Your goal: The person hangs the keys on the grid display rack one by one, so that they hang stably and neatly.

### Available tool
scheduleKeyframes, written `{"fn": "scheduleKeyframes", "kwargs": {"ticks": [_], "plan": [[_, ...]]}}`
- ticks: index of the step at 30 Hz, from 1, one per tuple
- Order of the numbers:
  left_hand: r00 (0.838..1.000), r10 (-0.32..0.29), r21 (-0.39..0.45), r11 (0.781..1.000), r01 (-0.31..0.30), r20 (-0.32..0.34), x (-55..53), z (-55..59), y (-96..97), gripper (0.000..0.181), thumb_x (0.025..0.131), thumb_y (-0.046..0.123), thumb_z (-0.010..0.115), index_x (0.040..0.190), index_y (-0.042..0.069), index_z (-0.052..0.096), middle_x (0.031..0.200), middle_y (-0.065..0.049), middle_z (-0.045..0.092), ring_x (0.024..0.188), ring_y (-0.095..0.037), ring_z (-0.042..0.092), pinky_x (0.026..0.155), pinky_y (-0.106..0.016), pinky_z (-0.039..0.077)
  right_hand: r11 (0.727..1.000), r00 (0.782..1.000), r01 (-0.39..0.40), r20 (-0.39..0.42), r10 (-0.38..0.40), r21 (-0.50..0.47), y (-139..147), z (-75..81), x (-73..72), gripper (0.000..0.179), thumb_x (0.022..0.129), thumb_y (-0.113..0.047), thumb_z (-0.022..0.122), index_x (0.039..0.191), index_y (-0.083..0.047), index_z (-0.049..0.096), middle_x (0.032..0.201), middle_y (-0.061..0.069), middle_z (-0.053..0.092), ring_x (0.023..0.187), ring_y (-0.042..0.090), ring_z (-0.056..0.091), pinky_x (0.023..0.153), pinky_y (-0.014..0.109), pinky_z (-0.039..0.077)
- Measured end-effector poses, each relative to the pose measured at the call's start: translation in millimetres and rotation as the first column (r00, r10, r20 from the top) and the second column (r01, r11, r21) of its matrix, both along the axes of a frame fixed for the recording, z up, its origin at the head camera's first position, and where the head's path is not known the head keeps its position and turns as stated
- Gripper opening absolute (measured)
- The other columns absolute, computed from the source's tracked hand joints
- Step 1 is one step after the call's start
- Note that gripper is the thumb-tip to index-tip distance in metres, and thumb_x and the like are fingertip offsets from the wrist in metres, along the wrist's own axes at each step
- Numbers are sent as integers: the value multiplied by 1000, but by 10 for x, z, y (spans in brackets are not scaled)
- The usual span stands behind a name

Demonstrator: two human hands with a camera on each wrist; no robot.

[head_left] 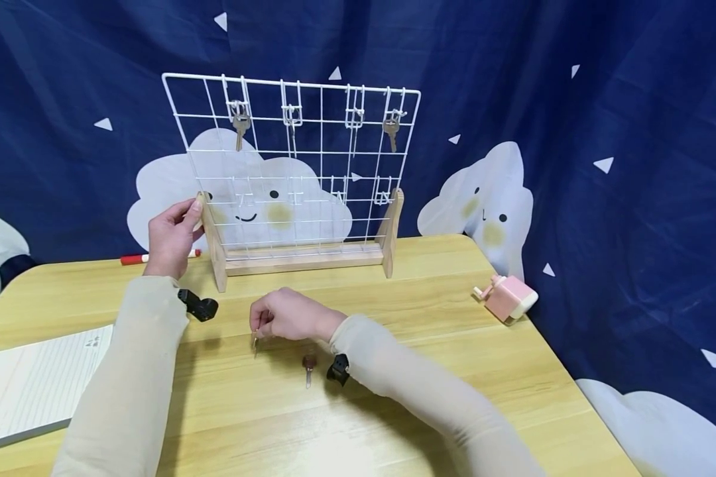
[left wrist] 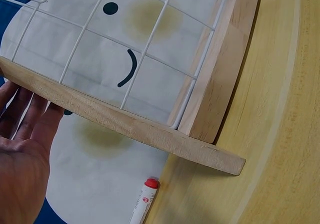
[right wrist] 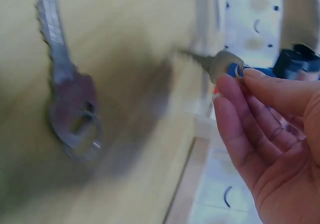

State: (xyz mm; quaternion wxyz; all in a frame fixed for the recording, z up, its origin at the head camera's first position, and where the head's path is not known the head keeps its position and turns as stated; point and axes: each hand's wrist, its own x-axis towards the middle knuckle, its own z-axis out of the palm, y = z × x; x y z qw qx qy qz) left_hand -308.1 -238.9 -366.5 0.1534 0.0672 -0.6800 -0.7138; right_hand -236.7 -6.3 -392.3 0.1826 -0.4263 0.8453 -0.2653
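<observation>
A white wire grid rack stands on a wooden base at the back of the table. My left hand grips its left wooden upright near the top, with fingers behind the wood in the left wrist view. Low over the table, my right hand pinches a small metal ring on a key between thumb and fingertips. The key's blade points away from the fingers. Another key with a reddish-brown head and a ring lies flat on the table, beneath the right wrist.
Along the grid's upper row hang several keys on white hooks; lower hooks hold none. A red-and-white marker lies behind my left hand. A notebook is at left, a pink crank sharpener at the right edge.
</observation>
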Motion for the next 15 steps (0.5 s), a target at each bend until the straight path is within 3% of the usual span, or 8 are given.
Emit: {"fn": "scheduleKeyframes", "kwargs": {"ticks": [7,15], "plan": [[1000,11,5,1000,-11,-12,-6,-10,-2,55,94,38,61,138,7,57,121,-4,55,119,-20,52,104,-40,40,989,993,53,116,-37,-141,139,226,-66,12,88,5,69,86,-7,68,78,-4,67,73,6,63,70,16,54],[1000,1,-14,1000,-1,-3,11,4,7,56,93,41,59,139,10,57,129,-7,52,122,-21,49,106,-43,37,957,981,154,156,-117,-248,243,396,-165,8,90,5,67,88,-3,69,78,0,69,75,17,69,69,21,57]]}}
